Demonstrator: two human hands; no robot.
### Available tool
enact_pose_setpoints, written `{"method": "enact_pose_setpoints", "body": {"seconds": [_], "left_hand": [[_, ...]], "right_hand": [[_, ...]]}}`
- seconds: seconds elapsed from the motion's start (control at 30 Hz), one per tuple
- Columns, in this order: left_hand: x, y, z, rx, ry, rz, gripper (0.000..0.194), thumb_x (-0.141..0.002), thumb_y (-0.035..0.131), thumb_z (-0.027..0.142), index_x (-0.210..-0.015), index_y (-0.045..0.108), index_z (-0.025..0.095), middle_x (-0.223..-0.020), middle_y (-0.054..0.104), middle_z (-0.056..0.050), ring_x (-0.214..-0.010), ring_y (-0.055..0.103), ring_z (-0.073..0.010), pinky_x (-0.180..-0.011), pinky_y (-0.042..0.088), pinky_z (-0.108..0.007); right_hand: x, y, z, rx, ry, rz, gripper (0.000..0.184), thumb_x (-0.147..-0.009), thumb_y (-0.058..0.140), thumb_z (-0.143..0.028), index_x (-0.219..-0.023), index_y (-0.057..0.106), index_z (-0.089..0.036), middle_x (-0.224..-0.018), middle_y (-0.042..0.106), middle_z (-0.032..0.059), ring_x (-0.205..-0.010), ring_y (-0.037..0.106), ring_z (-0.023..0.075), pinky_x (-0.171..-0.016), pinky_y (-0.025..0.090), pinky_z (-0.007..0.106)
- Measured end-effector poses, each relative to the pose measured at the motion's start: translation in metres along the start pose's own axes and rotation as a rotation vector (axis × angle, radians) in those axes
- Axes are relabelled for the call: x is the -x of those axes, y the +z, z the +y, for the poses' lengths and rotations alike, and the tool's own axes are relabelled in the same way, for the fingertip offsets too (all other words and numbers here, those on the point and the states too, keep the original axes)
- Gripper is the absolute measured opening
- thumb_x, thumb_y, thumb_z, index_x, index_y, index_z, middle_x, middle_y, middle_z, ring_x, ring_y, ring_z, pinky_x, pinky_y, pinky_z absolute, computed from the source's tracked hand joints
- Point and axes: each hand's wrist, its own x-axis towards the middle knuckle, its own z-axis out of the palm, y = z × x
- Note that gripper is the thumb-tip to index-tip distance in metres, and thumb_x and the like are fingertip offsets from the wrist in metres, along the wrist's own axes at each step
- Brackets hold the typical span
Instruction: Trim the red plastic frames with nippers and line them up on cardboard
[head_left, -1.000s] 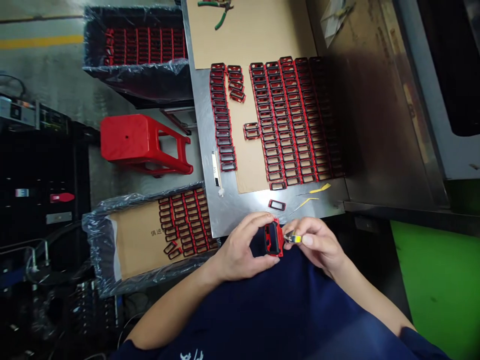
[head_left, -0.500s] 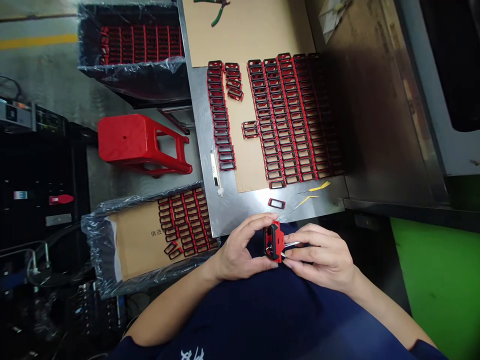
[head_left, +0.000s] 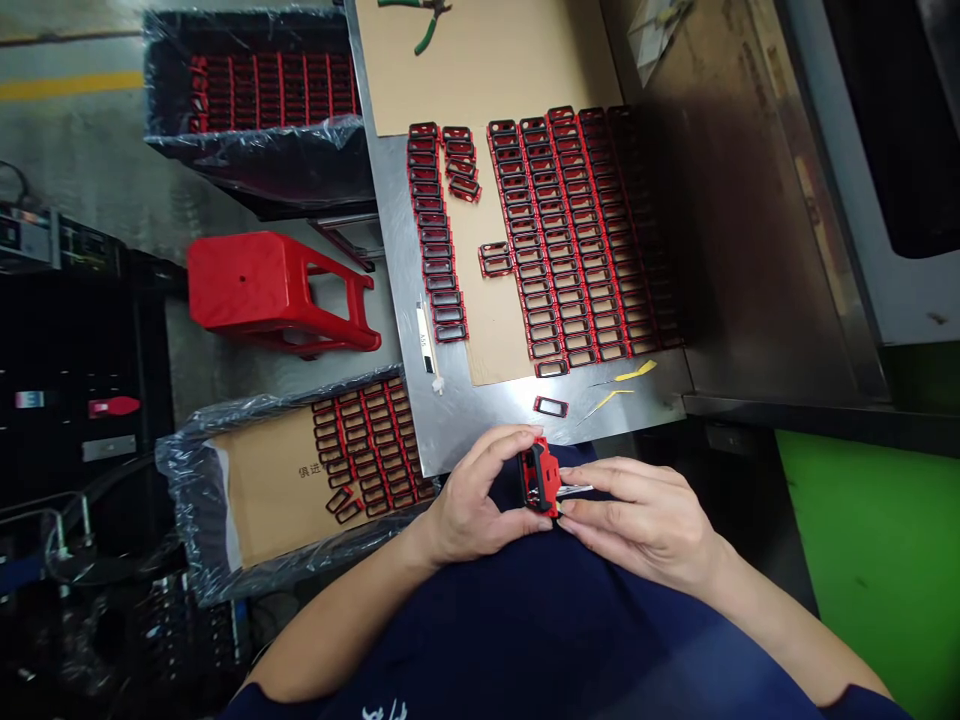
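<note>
Between thumb and fingers, my left hand (head_left: 480, 495) grips a red and black plastic frame (head_left: 541, 478) by its two ends, close to my body. My right hand (head_left: 645, 510) is at the frame's right side, its fingers closed around a thin whitish tool (head_left: 576, 490) whose tip reaches the red face; I cannot make out its exact kind. Just beyond my hands a single frame (head_left: 551, 406) lies on the bare metal. Further up the table, rows of like frames (head_left: 570, 240) lie side by side on cardboard.
Green-handled pliers (head_left: 427, 30) lie on cardboard (head_left: 495, 60) at the far end. Yellow-handled thin tools (head_left: 634, 372) rest near the metal table's (head_left: 450, 430) front edge. Left of the table stand a red stool (head_left: 240, 280) and two plastic-lined bins (head_left: 255, 175) holding more frames. A metal wall (head_left: 720, 200) rises at right.
My left hand and the frame have shifted slightly left and the frame has tilted a little. My right hand has stayed at it with the thin tool. The whole view has moved slightly.
</note>
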Motion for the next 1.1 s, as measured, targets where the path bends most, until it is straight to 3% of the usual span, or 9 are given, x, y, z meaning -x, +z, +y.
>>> {"method": "enact_pose_setpoints", "body": {"seconds": [0.2,0.43,0.87,0.93,1.03,1.1], "left_hand": [[0.001,-0.002,0.001,-0.046,-0.006,-0.005,0.081,-0.078,0.083,0.043,-0.146,0.045,0.024,-0.130,0.063,-0.017,-0.119,0.065,-0.0283,-0.101,0.057,-0.045],[0.002,-0.004,0.002,-0.065,-0.054,-0.025,0.081,-0.075,0.085,0.046,-0.143,0.048,0.022,-0.128,0.064,-0.018,-0.121,0.065,-0.0299,-0.104,0.055,-0.047],[0.003,-0.003,0.001,-0.015,-0.041,-0.033,0.080,-0.076,0.086,0.042,-0.143,0.048,0.022,-0.130,0.067,-0.016,-0.129,0.061,-0.0303,-0.120,0.039,-0.055],[0.006,-0.001,0.000,0.066,-0.097,-0.011,0.078,-0.076,0.086,0.038,-0.143,0.048,0.024,-0.134,0.064,-0.016,-0.132,0.059,-0.0303,-0.119,0.041,-0.053],[0.011,0.003,-0.003,0.344,-0.253,0.037,0.074,-0.081,0.083,0.036,-0.144,0.046,0.028,-0.145,0.056,-0.017,-0.130,0.060,-0.0296,-0.110,0.051,-0.047],[0.014,0.004,-0.006,0.541,-0.326,0.073,0.071,-0.083,0.081,0.037,-0.144,0.044,0.031,-0.151,0.050,-0.016,-0.130,0.061,-0.0289,-0.109,0.053,-0.046]], "right_hand": [[0.002,-0.001,-0.005,-0.001,0.035,-0.077,0.009,-0.100,0.066,-0.017,-0.107,0.071,-0.015,-0.117,0.070,0.0100,-0.102,0.071,0.0189,-0.083,0.063,0.026],[-0.001,-0.001,-0.008,-0.026,0.055,-0.087,0.008,-0.101,0.064,-0.017,-0.106,0.070,-0.017,-0.113,0.071,0.0086,-0.095,0.071,0.0176,-0.080,0.063,0.027],[-0.001,0.003,-0.012,-0.083,0.053,-0.088,0.007,-0.102,0.060,-0.011,-0.096,0.062,-0.015,-0.093,0.072,0.0083,-0.095,0.072,0.0190,-0.084,0.062,0.029],[0.001,0.007,-0.011,-0.161,0.197,-0.030,0.010,-0.100,0.064,-0.015,-0.090,0.064,-0.016,-0.088,0.073,0.0067,-0.088,0.073,0.0187,-0.076,0.062,0.026],[0.004,0.012,-0.007,-0.438,0.632,0.127,0.021,-0.095,0.073,-0.031,-0.082,0.066,-0.016,-0.087,0.074,0.0065,-0.068,0.070,0.0161,-0.055,0.057,0.020],[0.005,0.014,-0.002,-0.634,0.825,0.216,0.028,-0.089,0.079,-0.039,-0.081,0.066,-0.016,-0.083,0.073,0.0057,-0.057,0.065,0.0130,-0.046,0.052,0.018]]}}
